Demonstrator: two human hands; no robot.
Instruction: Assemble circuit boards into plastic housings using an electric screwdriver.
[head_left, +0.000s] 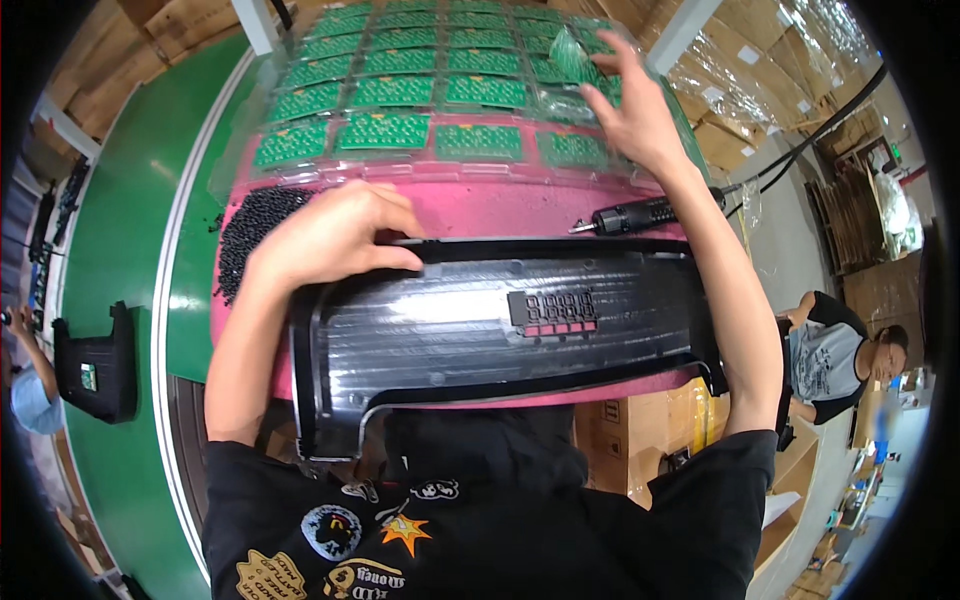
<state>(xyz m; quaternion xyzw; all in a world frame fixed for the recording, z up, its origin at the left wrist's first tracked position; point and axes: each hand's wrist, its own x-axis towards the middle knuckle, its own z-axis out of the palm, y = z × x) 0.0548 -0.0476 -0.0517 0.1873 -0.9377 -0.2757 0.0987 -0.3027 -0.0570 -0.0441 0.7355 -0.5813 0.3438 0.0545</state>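
A long black plastic panel (450, 320) lies across the pink work surface in front of me, its ribbed inner side up. A small cut-out with digit-shaped openings (560, 312) sits right of its middle. My left hand (345, 232) grips the panel's far edge near the left end, thumb on the inner face and fingers over the rim. Beyond the panel, my right hand (637, 112) reaches over a clear plastic tray (400, 172) of green circuit boards (383, 131). Its fingers are apart, close to a tilted green board (570, 57); I see no clear grip on it.
Small black screws (262, 228) are heaped on the left of the pink surface (480, 207). Under my right forearm lies a black electric screwdriver (640, 215), its cord running right. Cartons (630, 440) stand below the panel. Other people are at both sides, one by another black panel (97, 362).
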